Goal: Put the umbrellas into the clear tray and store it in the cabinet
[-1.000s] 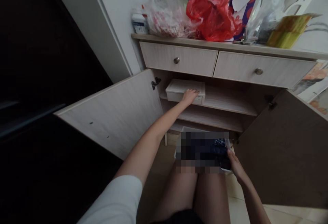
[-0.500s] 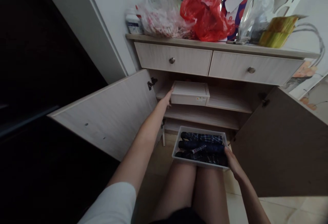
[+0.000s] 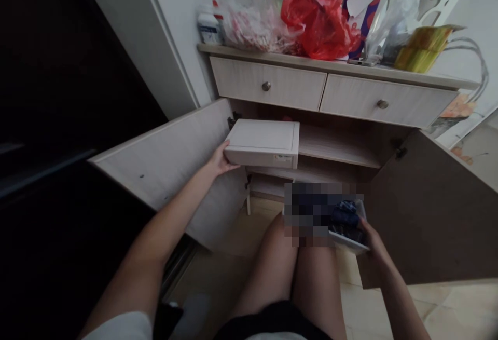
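Pale wood-grain cabinet: lower doors open
White rect. box: at upper shelf's front
Translucent plastic tray w/ dark plaid bundles: by knees
L hand: gripping box's L end
R hand: gripping tray's R end

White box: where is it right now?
In the head view, the white box is near the centre, below the left drawer and beside the open left door, with the left hand gripping its left end.
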Demonstrator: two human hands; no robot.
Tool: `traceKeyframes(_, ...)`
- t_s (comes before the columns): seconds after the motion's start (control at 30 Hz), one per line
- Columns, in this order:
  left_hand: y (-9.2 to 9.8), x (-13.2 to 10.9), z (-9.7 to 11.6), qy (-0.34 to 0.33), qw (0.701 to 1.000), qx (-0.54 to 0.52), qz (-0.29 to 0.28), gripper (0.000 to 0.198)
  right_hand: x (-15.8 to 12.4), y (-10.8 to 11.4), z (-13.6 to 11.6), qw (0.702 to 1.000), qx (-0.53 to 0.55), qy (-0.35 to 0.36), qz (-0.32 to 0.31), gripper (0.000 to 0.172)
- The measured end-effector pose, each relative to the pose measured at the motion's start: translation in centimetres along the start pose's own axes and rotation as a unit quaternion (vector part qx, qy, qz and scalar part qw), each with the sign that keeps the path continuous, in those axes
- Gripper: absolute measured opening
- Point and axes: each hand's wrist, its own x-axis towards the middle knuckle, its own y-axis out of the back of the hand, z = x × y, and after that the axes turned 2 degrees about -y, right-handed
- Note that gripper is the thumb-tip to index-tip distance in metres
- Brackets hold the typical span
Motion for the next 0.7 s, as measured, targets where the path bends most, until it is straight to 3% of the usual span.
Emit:
traceKeyframes(0.1,3.2,-2.9,-0.9,0.014,1.000,-0.016,-0.002,0.047,0.5,1.8,-1.9,0.996,0.065,-0.027,0.057,0.064)
traceKeyframes(0.2,4.1,-5.1,-2.2,0.020,1.000,-0.016,-0.008,0.039,1.9,2.4,-3.8,0.989,0.089,-0.014,0.114,0.060)
traceKeyframes(0.33,3.5,-6.8,-3.7,0.023,0.999,-0.014,-0.021,0.036,3.8,1.6,-5.5,0.981,0.117,0.018,0.157,0.057)
traceKeyframes(0.5,2.1,-7.6,-4.7,0.011,1.000,-0.012,-0.017,0.035,4.0,0.0,-6.5,0.979,0.080,0.068,0.177,0.059)
traceKeyframes(0.7,1.6,-7.9,-5.5,0.013,1.000,-0.022,0.017,0.039,3.6,1.0,-6.8,0.990,0.053,0.093,0.088,0.053)
